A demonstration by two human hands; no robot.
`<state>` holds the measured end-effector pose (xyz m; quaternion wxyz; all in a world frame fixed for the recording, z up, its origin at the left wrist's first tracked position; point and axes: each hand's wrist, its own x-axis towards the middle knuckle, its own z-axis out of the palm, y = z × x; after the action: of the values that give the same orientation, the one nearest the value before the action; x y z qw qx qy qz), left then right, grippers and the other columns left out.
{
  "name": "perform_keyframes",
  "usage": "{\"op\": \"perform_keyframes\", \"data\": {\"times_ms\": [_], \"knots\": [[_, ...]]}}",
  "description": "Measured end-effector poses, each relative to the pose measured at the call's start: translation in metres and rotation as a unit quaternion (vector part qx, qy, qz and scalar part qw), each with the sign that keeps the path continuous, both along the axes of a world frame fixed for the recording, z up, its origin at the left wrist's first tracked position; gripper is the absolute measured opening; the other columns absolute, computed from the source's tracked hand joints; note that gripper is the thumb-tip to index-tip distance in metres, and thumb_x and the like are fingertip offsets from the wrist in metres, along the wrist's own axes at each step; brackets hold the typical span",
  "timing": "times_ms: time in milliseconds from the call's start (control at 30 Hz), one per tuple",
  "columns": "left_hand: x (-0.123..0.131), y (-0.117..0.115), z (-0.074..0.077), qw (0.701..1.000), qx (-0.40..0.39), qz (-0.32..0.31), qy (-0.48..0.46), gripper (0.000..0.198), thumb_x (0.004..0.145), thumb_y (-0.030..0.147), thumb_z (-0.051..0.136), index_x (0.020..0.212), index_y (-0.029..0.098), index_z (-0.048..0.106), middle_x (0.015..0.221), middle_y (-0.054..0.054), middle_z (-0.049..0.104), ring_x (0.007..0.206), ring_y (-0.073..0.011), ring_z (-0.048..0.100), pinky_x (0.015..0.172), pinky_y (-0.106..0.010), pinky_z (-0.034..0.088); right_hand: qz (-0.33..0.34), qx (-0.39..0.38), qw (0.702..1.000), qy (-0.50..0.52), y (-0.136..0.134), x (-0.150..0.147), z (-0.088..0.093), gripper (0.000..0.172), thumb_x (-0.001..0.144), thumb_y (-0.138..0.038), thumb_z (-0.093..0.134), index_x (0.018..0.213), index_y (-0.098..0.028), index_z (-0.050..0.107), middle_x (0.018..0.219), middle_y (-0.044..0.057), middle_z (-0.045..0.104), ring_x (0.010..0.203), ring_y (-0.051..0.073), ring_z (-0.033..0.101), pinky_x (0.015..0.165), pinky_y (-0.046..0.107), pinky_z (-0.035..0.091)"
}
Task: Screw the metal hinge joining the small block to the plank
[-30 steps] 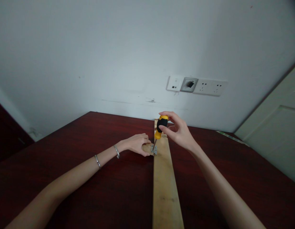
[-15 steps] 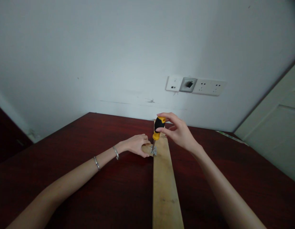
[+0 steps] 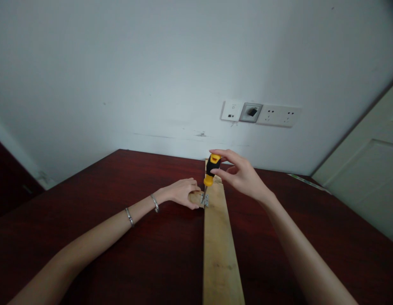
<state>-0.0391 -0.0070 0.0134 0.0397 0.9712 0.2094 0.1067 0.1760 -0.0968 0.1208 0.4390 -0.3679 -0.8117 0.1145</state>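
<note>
My right hand point(image 3: 239, 173) grips a yellow and black screwdriver point(image 3: 212, 167) between thumb and fingers, its handle tilted up and its shaft pointing down. The tip meets a small metal hinge point(image 3: 206, 200); the screw head there is too small to make out. The hinge spans a long pale wooden board point(image 3: 219, 254) and a short wooden block point(image 3: 195, 198) at its left side. Closed around the short block is my left hand point(image 3: 183, 193), thumb on the near side and fingers on the far side.
Underneath lies a dark red tabletop point(image 3: 145, 178), its far edge along a white wall point(image 3: 120, 63). Sockets and switch plates point(image 3: 279, 115) sit low on the wall. A pale panelled door point(image 3: 371, 169) stands at the right, and a thin strip point(image 3: 309, 183) lies near the far right edge.
My right fingers have shifted slightly around the screwdriver handle, which has turned a little. My left hand, the block and the board stay in place.
</note>
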Motion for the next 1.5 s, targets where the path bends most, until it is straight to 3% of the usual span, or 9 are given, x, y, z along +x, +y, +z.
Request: {"op": "perform_keyframes", "data": {"times_ms": [167, 267, 367, 533, 667, 833, 1067, 1233, 1500], "knots": [[0.000, 0.000, -0.001, 1.000, -0.003, 0.011, 0.000, 0.055, 0.067, 0.051, 0.073, 0.112, 0.020, 0.064, 0.108, -0.008, 0.061, 0.100, -0.0266, 0.058, 0.089, -0.036, 0.044, -0.012, 0.012, 1.000, -0.010, -0.001, -0.003, 0.001, 0.042, 0.079, -0.037, 0.070, 0.119, -0.029, 0.061, 0.106, 0.007, 0.058, 0.091, 0.020, 0.059, 0.058, 0.026, 0.057], [0.000, -0.001, 0.000, 1.000, -0.005, 0.007, 0.000, 0.056, 0.067, 0.051, 0.073, 0.112, 0.019, 0.064, 0.107, -0.008, 0.062, 0.098, -0.0263, 0.058, 0.089, -0.036, 0.044, 0.009, -0.002, 1.000, -0.006, -0.004, -0.002, 0.002, 0.040, 0.084, -0.036, 0.063, 0.123, -0.029, 0.059, 0.113, 0.008, 0.057, 0.095, 0.020, 0.059, 0.052, 0.023, 0.054], [0.001, -0.001, 0.002, 1.000, -0.009, 0.004, 0.001, 0.057, 0.067, 0.052, 0.073, 0.111, 0.018, 0.065, 0.105, -0.008, 0.061, 0.095, -0.0252, 0.058, 0.088, -0.034, 0.044, 0.030, -0.013, 0.999, -0.001, -0.005, -0.001, 0.003, 0.038, 0.089, -0.030, 0.055, 0.127, -0.030, 0.056, 0.119, 0.007, 0.058, 0.098, 0.019, 0.059, 0.056, 0.024, 0.055], [0.001, -0.002, 0.002, 1.000, -0.006, 0.013, 0.001, 0.055, 0.066, 0.050, 0.074, 0.111, 0.019, 0.065, 0.104, -0.008, 0.062, 0.097, -0.0262, 0.058, 0.088, -0.035, 0.044, -0.006, 0.009, 1.000, -0.005, -0.002, -0.004, 0.000, 0.036, 0.083, -0.037, 0.065, 0.117, -0.028, 0.061, 0.102, 0.007, 0.059, 0.093, 0.020, 0.058, 0.058, 0.025, 0.055], [0.001, -0.002, 0.001, 1.000, -0.007, 0.016, 0.004, 0.055, 0.067, 0.051, 0.073, 0.111, 0.018, 0.065, 0.106, -0.009, 0.062, 0.099, -0.0272, 0.058, 0.090, -0.036, 0.043, -0.003, -0.003, 1.000, -0.011, -0.003, -0.006, 0.000, 0.042, 0.083, -0.039, 0.064, 0.122, -0.026, 0.057, 0.109, 0.009, 0.057, 0.092, 0.021, 0.057, 0.051, 0.024, 0.051], [0.001, -0.001, 0.001, 1.000, -0.010, 0.006, 0.000, 0.054, 0.066, 0.051, 0.074, 0.108, 0.018, 0.065, 0.104, -0.009, 0.062, 0.097, -0.0260, 0.058, 0.088, -0.035, 0.044, 0.035, -0.030, 0.999, 0.001, -0.004, -0.002, 0.002, 0.041, 0.090, -0.029, 0.054, 0.131, -0.030, 0.050, 0.124, 0.007, 0.056, 0.101, 0.020, 0.058, 0.067, 0.029, 0.056], [0.001, -0.001, 0.001, 1.000, -0.002, 0.013, 0.004, 0.056, 0.067, 0.053, 0.072, 0.110, 0.017, 0.064, 0.103, -0.009, 0.062, 0.098, -0.0274, 0.057, 0.088, -0.036, 0.043, -0.003, 0.036, 0.999, 0.036, 0.006, -0.006, -0.006, 0.041, 0.078, -0.039, 0.070, 0.115, -0.028, 0.057, 0.113, 0.005, 0.060, 0.101, 0.022, 0.058, 0.085, 0.039, 0.054], [0.001, -0.002, 0.003, 1.000, -0.004, 0.008, 0.009, 0.057, 0.069, 0.052, 0.072, 0.111, 0.014, 0.064, 0.106, -0.011, 0.061, 0.099, -0.0277, 0.057, 0.089, -0.036, 0.043, -0.033, 0.054, 0.997, 0.051, 0.011, -0.008, -0.010, 0.039, 0.074, -0.039, 0.074, 0.107, -0.025, 0.058, 0.106, 0.005, 0.061, 0.098, 0.022, 0.058, 0.086, 0.039, 0.052], [0.001, -0.004, 0.006, 1.000, -0.004, 0.005, 0.013, 0.058, 0.068, 0.052, 0.072, 0.112, 0.015, 0.064, 0.103, -0.010, 0.060, 0.095, -0.0258, 0.058, 0.088, -0.034, 0.043, -0.025, 0.010, 0.995, 0.094, 0.012, -0.009, -0.014, 0.041, 0.077, -0.039, 0.071, 0.113, -0.027, 0.057, 0.113, 0.006, 0.057, 0.098, 0.020, 0.059, 0.082, 0.036, 0.055]]}}
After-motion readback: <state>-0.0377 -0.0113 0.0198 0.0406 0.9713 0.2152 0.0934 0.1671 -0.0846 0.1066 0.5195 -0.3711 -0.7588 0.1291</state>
